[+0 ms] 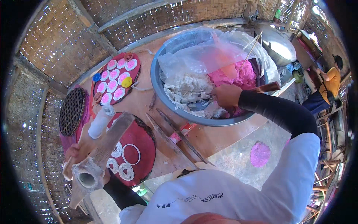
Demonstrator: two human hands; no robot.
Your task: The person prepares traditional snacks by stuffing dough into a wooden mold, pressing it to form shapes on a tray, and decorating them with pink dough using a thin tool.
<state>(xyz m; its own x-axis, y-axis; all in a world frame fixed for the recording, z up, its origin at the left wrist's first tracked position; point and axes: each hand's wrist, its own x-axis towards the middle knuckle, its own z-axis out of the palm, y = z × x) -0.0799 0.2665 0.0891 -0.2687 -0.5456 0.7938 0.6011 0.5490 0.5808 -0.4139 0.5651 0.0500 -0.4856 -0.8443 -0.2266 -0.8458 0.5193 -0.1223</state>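
Observation:
My left hand (pixel 73 151), partly hidden by the wood, is closed on a wooden press. This wooden press (pixel 113 140) has crossed boards, a dough-smeared hollow tube and a white-coated plunger. Below it lies a red round mat (pixel 143 149) bearing white squiggly dough rings (pixel 126 171) and a thin white hoop (pixel 131 154). Inside a large grey-blue basin (pixel 156 80), my right hand (pixel 226 96) is closed at the white dough (pixel 186 89), beside pink dough (pixel 238 74). What its fingers grip is hidden. A brown wooden handle (pixel 265 87) shows beyond my right wrist.
Clear plastic sheeting (pixel 190 61) partly covers the basin. A second red mat (pixel 121 61) carries several pink-and-white dough rounds. Wooden sticks (pixel 181 136) lie on the table near me. A dark woven tray (pixel 72 112) stands left. A large metal pot (pixel 279 46) and another person (pixel 330 84) are at right.

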